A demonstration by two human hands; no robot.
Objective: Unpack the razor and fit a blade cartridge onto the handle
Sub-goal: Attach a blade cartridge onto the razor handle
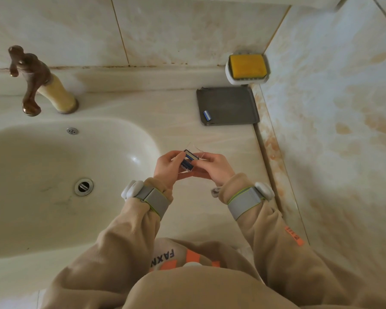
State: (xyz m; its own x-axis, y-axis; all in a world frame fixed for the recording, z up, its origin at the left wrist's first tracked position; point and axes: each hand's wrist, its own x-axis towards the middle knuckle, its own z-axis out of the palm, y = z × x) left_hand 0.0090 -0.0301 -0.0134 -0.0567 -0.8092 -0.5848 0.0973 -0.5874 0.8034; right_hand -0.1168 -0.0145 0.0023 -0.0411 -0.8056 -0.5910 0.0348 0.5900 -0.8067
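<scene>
Both hands meet above the counter, right of the basin. My left hand and my right hand pinch a small clear plastic pack that holds dark blue blade cartridges; clear film sticks out from its top. One loose blue and white cartridge lies on a grey tray at the back of the counter. No razor handle shows anywhere in view.
A cream basin with a drain takes up the left. A brown tap stands behind it. A yellow soap bar in a white dish hangs on the wall above the tray. A tiled wall closes the right side.
</scene>
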